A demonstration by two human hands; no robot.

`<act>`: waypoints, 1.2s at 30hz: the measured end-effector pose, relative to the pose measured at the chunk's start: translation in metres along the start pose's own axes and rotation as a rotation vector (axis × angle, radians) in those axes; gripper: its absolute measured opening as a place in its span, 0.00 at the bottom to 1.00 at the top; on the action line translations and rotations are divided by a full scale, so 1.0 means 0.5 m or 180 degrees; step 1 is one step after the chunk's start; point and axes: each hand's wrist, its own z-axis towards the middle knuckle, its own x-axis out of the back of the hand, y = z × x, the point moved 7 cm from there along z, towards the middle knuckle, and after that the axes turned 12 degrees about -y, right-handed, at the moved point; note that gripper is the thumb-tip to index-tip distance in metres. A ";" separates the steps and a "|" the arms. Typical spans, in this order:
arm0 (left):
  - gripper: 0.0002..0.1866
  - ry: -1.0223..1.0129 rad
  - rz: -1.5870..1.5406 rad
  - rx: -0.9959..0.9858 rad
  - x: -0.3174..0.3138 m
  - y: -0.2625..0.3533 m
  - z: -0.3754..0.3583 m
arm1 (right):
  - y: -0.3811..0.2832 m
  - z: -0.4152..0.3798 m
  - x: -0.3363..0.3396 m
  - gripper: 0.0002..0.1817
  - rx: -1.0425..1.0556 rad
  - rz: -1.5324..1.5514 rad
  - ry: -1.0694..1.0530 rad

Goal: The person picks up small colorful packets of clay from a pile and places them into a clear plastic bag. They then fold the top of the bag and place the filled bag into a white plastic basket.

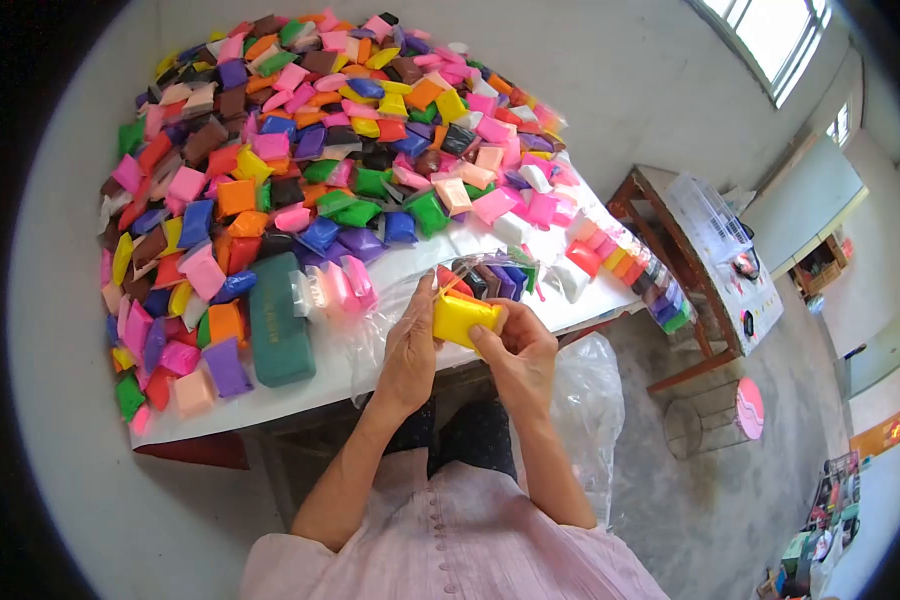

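- Centre: the person's left hand [410,350] and right hand [522,362] hold a yellow packet [464,319] between them, beside clear plastic film [375,325].
- Upper left: a heap of multicoloured packets [300,150] spreads over a white-covered table [344,362].
- Left of the hands: a green case [280,325] lies near pink packets [342,286].
- Lower right: a pink-topped stool [749,408] stands on the floor.

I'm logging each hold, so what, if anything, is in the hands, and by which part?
A yellow packet, by its right end, in the right hand. The left hand is at its left edge; its grip is unclear.
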 end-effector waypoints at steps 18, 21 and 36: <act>0.10 0.0919 0.2424 -0.0527 0.019 0.022 -0.035 | -0.004 -0.013 -0.079 0.22 0.1482 -0.2760 0.0666; 0.10 0.0963 0.2131 -0.0511 0.033 0.014 -0.031 | 0.001 -0.011 -0.080 0.22 0.1325 -0.2478 0.0726; 0.22 0.0869 0.2094 -0.0501 0.026 0.005 -0.032 | -0.047 -0.029 -0.069 0.21 0.1232 -0.2590 0.0580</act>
